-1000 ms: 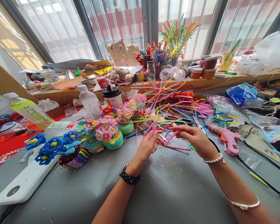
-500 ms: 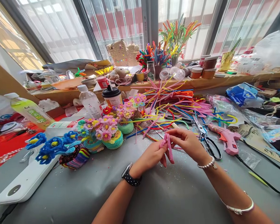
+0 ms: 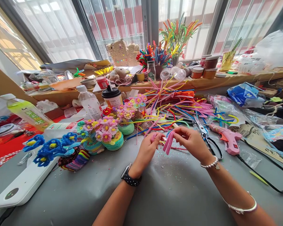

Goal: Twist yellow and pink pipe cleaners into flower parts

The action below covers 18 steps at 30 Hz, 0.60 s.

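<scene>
Characters too small to read for certain run down a bottle of yellow-green drink [image 3: 29, 113] and a clear bottle [image 3: 91, 106] at the far side of a grey desk [image 3: 179, 197], while a brown package [image 3: 247, 138] at right shows only part of its capital lettering. Near the centre, both wrists are raised and the forearms angle inward. The left hand [image 3: 149, 149], wearing a watch with a dotted band [image 3: 131, 177], has its grip closed around a pink fuzzy piece [image 3: 154, 135]. Just beside it, the right hand [image 3: 193, 142], wearing a beaded bracelet [image 3: 209, 163], pinches folded pink fuzzy strips [image 3: 168, 144] between thumb and fingers, their ends hanging down above the desk.
</scene>
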### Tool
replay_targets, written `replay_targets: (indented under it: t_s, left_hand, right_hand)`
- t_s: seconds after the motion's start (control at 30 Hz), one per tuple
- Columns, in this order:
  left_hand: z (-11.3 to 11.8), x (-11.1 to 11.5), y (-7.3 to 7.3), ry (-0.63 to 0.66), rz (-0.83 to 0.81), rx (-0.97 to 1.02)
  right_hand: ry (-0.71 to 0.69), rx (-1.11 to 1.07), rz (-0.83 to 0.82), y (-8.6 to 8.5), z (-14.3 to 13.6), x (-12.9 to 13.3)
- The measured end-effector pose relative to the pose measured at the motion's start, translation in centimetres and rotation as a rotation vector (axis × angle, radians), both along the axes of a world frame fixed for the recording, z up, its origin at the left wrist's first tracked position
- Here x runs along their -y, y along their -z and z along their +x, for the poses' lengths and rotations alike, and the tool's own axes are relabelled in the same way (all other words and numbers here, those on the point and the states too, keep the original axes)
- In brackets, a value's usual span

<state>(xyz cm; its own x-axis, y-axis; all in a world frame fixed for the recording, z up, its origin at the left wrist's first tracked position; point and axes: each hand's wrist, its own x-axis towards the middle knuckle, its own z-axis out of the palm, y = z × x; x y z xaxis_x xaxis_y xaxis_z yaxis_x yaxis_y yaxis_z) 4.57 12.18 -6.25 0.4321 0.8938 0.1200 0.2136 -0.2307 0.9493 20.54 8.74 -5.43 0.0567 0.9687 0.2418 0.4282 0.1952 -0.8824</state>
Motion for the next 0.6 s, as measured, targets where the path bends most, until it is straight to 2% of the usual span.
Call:
replay_targets:
  t_s: [0.17, 0.37, 0.47, 0.6]
  left_hand:
    - [0.1, 0.6, 0.0, 0.036, 0.143, -0.146]
    - [0.4, 0.8, 0.3, -0.023, 0.235, -0.22]
    - [0.3, 0.7, 0.1, -0.024, 0.128, -0.14]
    - [0.0, 0.5, -0.4, 0.119, -0.199, 0.037]
  right_hand:
    - [-0.013, 0.134, 0.044, 0.3, -0.8, 0.2]
    - [0.048, 0.317, 0.133, 0.7, -1.1, 0.2]
    - [0.032, 0.279, 0.145, 0.5, -1.0, 0.2]
    - [-0.051, 0.115, 0.077, 0.1, -0.9, 0.3]
